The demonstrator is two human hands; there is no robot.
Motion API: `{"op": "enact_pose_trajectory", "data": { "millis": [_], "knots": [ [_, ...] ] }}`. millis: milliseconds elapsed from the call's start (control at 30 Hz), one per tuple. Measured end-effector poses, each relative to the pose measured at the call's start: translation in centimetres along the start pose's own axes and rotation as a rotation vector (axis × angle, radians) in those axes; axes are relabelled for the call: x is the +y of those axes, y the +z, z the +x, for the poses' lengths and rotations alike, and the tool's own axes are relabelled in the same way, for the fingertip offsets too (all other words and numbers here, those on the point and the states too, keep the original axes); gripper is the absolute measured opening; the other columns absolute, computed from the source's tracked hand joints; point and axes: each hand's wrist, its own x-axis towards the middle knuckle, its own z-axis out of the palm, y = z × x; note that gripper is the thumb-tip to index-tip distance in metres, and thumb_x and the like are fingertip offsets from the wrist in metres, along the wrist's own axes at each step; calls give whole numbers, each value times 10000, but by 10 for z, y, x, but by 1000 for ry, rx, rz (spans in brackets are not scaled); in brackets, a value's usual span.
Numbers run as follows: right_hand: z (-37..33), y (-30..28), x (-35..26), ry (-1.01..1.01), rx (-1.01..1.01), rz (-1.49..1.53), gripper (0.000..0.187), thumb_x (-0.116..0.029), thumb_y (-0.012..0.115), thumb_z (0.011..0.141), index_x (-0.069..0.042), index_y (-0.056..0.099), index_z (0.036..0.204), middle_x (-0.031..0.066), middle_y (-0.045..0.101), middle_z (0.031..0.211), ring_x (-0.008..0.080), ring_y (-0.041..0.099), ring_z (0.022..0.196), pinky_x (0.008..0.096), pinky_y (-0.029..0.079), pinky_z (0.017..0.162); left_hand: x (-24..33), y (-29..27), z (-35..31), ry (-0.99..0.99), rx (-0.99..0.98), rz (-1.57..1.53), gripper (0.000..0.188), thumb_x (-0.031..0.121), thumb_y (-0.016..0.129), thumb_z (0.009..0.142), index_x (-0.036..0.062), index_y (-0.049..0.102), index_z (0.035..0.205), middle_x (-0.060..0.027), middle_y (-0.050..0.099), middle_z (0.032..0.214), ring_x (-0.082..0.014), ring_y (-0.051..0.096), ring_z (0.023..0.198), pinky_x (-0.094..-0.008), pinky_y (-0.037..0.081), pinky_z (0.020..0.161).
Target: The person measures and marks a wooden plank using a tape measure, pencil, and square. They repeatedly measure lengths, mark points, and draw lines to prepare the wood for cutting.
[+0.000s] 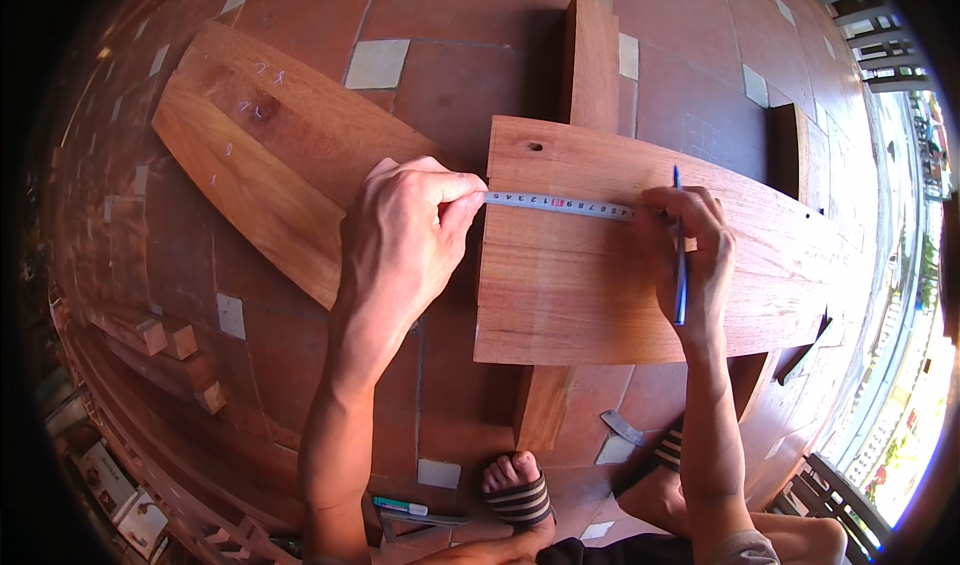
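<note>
A wide wooden board (pixel 590 300) lies across 2 wooden beams (pixel 593 60) on the reddish tiled floor (pixel 470 0). A measuring tape (pixel 575 206) runs over it from its left edge toward its middle, nearer the far edge than the near edge.

The left hand (pixel 405 230) is just beyond the board's left edge, pinching the end of the tape between thumb and forefinger, the other fingers curled in. The right hand (pixel 700 235) is over the middle of the board, its fingers bent and drawn together where the tape reaches them; a blue pen (pixel 681 280) is in its grip, pointing away from the person. Whether the tape's case sits inside that hand cannot be told.

A small dark hole (pixel 536 147) shows near the board's far left corner. To the left, a second wooden piece (pixel 300 145) with a lengthwise seam and pale marks lies slantwise, partly behind the left hand. Short wooden blocks (pixel 180 338) are farther to the near left. Off the board's near edge, a curved grey metal strip (pixel 622 427) lies near a striped sandal (pixel 522 503), and a green and white marker (pixel 400 506) rests beside the left forearm.
</note>
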Motion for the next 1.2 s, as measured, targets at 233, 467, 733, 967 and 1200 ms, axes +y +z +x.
{"op": "enact_pose_trajectory", "data": {
  "millis": [233,467,733,967,1200],
  "knots": [
    [1,-16,-14,3,60,152,257,-110,697,1056,7,780,1269,128,770,901,175,698,762,316,561,733,-1,3,-1,-11,30,-7,106,86,761,955,19,813,1019,-116,708,811,-304,632,784,-420,510,780],
    [-2,3,-48,22,-85,393,137,-55,724,992,54,776,1057,129,764,877,177,711,746,307,561,706,-1,3,0,-4,-2,12,99,74,749,957,13,806,1009,-122,688,796,-308,621,764,-419,503,787],
    [0,10,-47,186,-174,425,184,-105,706,999,57,773,1057,142,779,895,157,715,756,299,570,695,-3,5,-1,16,18,-11,94,54,762,948,-4,802,1011,-142,675,785,-318,620,749,-428,495,761],
    [1,13,-38,159,-146,374,214,-127,704,996,60,777,1070,159,791,924,193,740,827,331,597,740,-4,5,1,40,26,-13,93,60,779,939,-3,802,1004,-152,677,782,-331,636,745,-440,493,751],
    [10,18,-39,206,-140,352,230,-133,691,994,64,786,1066,178,798,953,205,757,862,352,618,792,-2,4,1,34,34,19,90,59,788,924,3,802,992,-152,676,780,-334,640,749,-445,494,754]
  ]
}}
